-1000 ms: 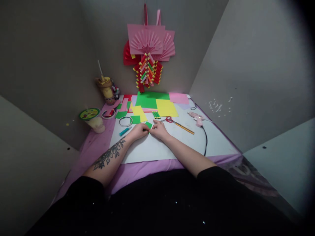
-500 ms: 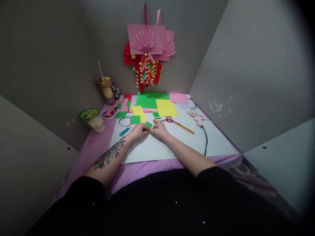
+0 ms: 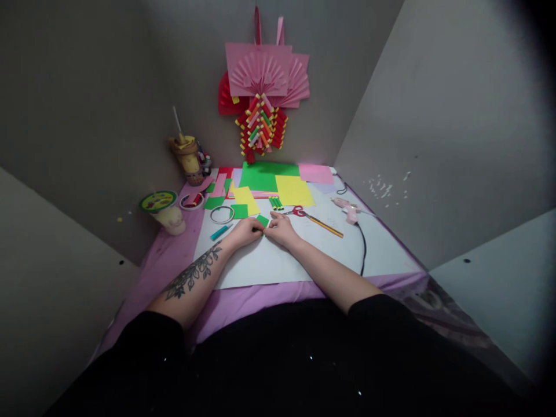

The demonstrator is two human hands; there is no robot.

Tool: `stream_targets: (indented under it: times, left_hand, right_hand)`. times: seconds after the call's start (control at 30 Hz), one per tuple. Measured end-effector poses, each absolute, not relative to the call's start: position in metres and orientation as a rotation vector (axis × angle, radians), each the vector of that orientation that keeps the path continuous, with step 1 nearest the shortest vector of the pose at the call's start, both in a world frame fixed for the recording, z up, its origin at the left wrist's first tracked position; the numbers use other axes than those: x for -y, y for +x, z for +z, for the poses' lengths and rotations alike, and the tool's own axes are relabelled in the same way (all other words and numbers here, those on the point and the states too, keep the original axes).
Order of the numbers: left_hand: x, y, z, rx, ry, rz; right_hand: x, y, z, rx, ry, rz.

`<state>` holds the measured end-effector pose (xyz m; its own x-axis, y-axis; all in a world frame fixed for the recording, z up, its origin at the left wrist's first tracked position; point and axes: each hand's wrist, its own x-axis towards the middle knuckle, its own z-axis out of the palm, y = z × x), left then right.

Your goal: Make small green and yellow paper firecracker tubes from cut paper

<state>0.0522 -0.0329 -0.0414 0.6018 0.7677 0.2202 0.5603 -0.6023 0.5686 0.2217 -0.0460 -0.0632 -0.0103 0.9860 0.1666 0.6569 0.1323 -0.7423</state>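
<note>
Close together at the middle of the white sheet (image 3: pixel 278 260), my left hand (image 3: pixel 247 231) and my right hand (image 3: pixel 281 230) pinch a small piece of green paper (image 3: pixel 262 220) between their fingertips. Its near edge is mostly hidden by the fingers. Just beyond them lie several small green paper rolls with yellow ends (image 3: pixel 275 203). Red-handled scissors (image 3: pixel 297 211) and a yellow-and-black pencil (image 3: pixel 325 226) are to the right of my right hand. A teal cutter knife (image 3: pixel 219 233) rests left of my left hand, near a roll of tape (image 3: pixel 222 215) and a green paper square (image 3: pixel 240 211).
Green (image 3: pixel 269 176), yellow (image 3: pixel 295 191) and pink sheets (image 3: pixel 316 173) cover the back of the table. A pink glue gun (image 3: pixel 348 209) with a black cord is at the right. A lidded cup (image 3: pixel 163 213) stands at the left edge. Paper fan decorations (image 3: pixel 260 75) hang on the wall.
Both hands stay in the same place, with only a slight shift of the fingertips at the green paper's near edge.
</note>
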Motion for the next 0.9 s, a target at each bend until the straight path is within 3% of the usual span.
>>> stream_targets:
  times: [0.9]
  left_hand:
    - [0.0347, 0.0524, -0.0407, -1.047, 2.411, 0.631]
  right_hand:
    - [0.0445, 0.2214, -0.0672, 1.766, -1.624, 0.547]
